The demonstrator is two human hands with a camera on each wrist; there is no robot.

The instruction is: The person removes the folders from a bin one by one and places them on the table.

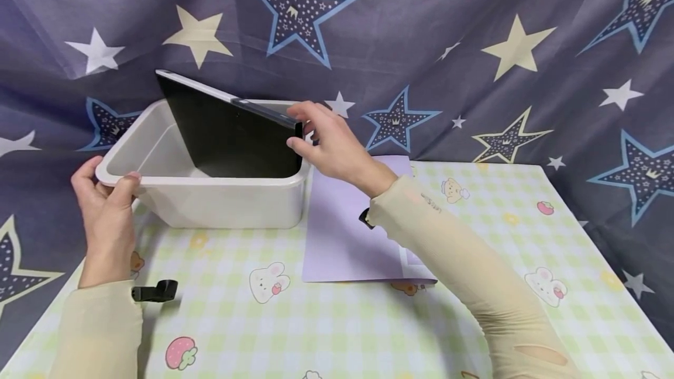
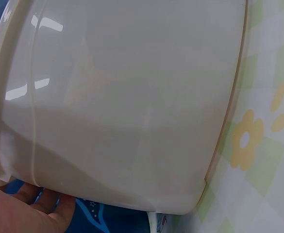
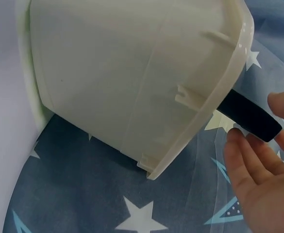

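A white plastic bin (image 1: 237, 206) stands on the left part of the table. My left hand (image 1: 107, 215) grips its near left corner, the thumb over the rim and the fingers outside; in the left wrist view those fingers (image 2: 44, 206) show beside the bin wall. A flat black tablet-like panel (image 1: 237, 133) with a silver edge stands tilted inside the bin, its top above the rim. My right hand (image 1: 337, 148) holds its upper right corner between thumb and fingers. The right wrist view shows the dark corner (image 3: 251, 116) sticking out past the rim. The panel's lower edge is hidden.
A purple folder or sheet (image 1: 353, 238) lies on the table right of the bin, partly under my right forearm. The table has a green checked cloth (image 1: 221, 309) with cartoon prints. Behind hangs a dark curtain (image 1: 389, 22) with stars, close to the bin's back.
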